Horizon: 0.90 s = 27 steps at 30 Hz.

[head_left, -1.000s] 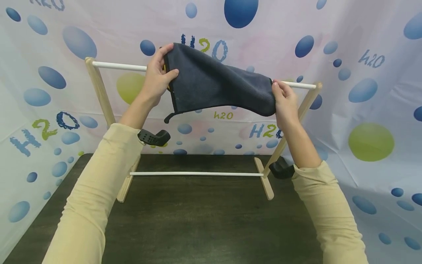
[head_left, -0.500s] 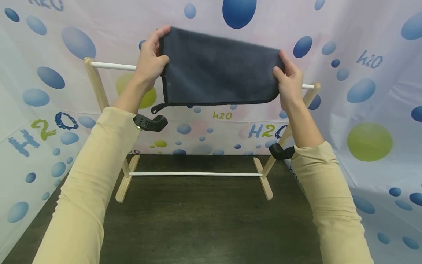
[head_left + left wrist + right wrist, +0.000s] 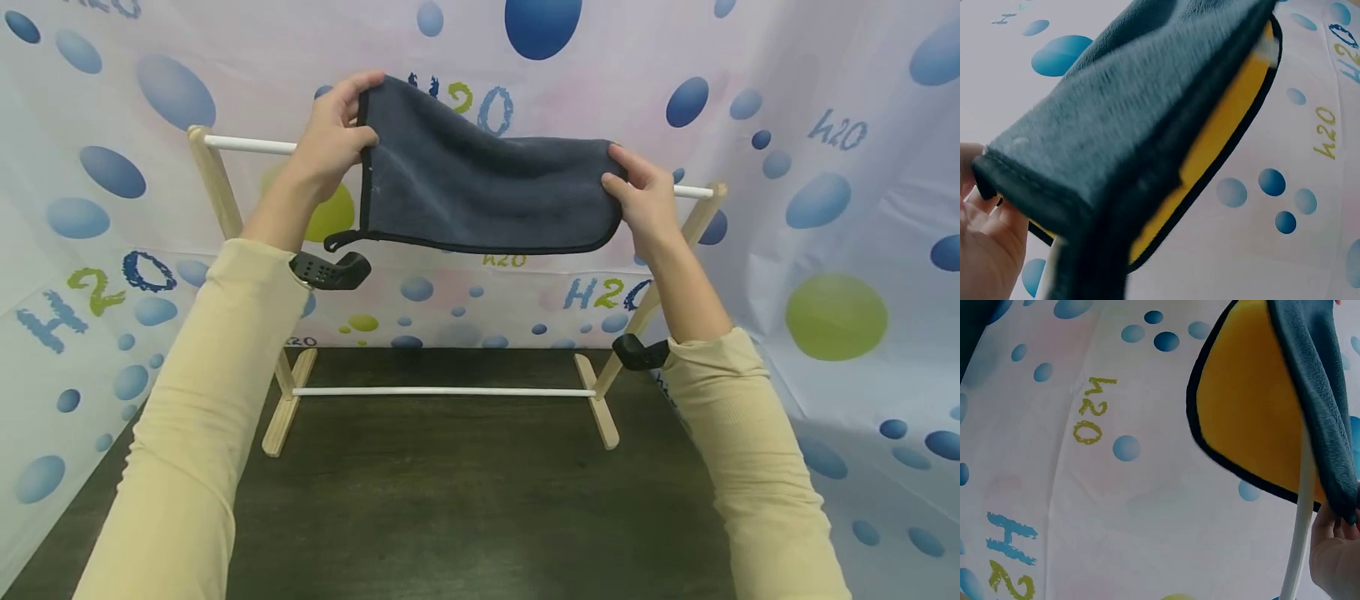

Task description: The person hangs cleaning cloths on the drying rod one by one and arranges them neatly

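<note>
A dark grey towel (image 3: 487, 196) with black edging and a small corner loop is stretched between both hands at the height of the rack's top rod (image 3: 251, 145). My left hand (image 3: 330, 133) pinches its left edge near the upper corner, thumb in front. At the right end, my right hand (image 3: 647, 196) grips the other edge between thumb and fingers. The towel's upper edge sags in the middle. Its yellow underside (image 3: 1247, 394) shows in the right wrist view, with the white rod (image 3: 1299, 537) passing between that far flap and the grey near flap.
The rack has wooden side posts (image 3: 216, 183), wooden feet (image 3: 291, 404) and a white lower rod (image 3: 442, 391). It stands on a dark table (image 3: 465, 500). Behind it hangs a white curtain (image 3: 750, 250) with blue and green spots and lettering.
Both hands rose and pulled the towel taut half a second ago. Since then they have come down slightly and the right hand has moved inward, so the towel sags.
</note>
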Available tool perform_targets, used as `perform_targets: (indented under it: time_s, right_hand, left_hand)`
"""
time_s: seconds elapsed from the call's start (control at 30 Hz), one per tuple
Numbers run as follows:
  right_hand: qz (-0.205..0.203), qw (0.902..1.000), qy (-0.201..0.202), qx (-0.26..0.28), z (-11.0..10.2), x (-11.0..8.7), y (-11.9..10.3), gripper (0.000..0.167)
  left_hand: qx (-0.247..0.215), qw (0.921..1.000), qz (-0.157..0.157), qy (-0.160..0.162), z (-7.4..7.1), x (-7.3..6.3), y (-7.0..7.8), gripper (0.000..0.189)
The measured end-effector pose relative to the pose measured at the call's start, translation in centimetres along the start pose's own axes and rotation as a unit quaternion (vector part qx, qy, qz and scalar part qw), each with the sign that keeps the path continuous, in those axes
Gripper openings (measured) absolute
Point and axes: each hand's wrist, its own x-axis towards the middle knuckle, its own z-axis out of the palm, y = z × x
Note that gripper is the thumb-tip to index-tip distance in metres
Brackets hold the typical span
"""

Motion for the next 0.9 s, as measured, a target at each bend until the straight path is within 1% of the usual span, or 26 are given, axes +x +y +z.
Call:
perform_targets:
  time_s: [0.03, 0.1, 0.17, 0.23, 0.37, 0.5, 0.57, 0.73, 0.9]
  right_hand:
    - [-0.001, 0.9999, 0.005, 0.010, -0.1, -0.2, 0.2, 0.047]
    - [-0.004, 0.9998, 0.014, 0.017, -0.2, -0.5, 0.6, 0.046]
    - [-0.009, 0.9996, 0.024, 0.009, -0.2, -0.7, 1.0, 0.045]
    - [-0.012, 0.9994, 0.031, 0.013, -0.2, -1.0, 1.5, 0.044]
    - [-0.026, 0.9984, 0.043, 0.027, 0.0, -1.3, 2.5, 0.044]
    - [-0.045, 0.9966, 0.051, 0.046, 0.2, -1.4, 3.3, 0.044]
    - [-0.051, 0.9961, 0.048, 0.055, 0.2, -1.5, 3.6, 0.045]
    - [-0.054, 0.9957, 0.022, 0.071, 0.2, -1.7, 4.4, 0.045]
    - [-0.068, 0.9952, 0.001, 0.070, 0.2, -2.0, 5.3, 0.038]
  left_hand:
    - [-0.019, 0.9998, 0.000, -0.001, 0.0, -0.1, -0.1, 0.065]
    - [-0.039, 0.9992, -0.001, -0.006, -0.1, -0.4, -0.5, 0.064]
    - [-0.048, 0.9988, -0.003, -0.012, -0.2, -0.8, -0.9, 0.063]
    - [-0.048, 0.9988, -0.002, -0.013, -0.3, -1.2, -1.4, 0.062]
    - [-0.069, 0.9976, 0.010, -0.001, -0.3, -2.1, -2.2, 0.061]
    - [-0.085, 0.9956, 0.033, 0.020, -0.3, -2.8, -3.1, 0.059]
    - [-0.088, 0.9950, 0.038, 0.026, -0.4, -3.0, -3.6, 0.059]
    - [-0.104, 0.9928, 0.050, 0.033, -0.6, -3.6, -5.0, 0.059]
    - [-0.141, 0.9862, 0.073, 0.047, -0.7, -4.0, -6.6, 0.062]
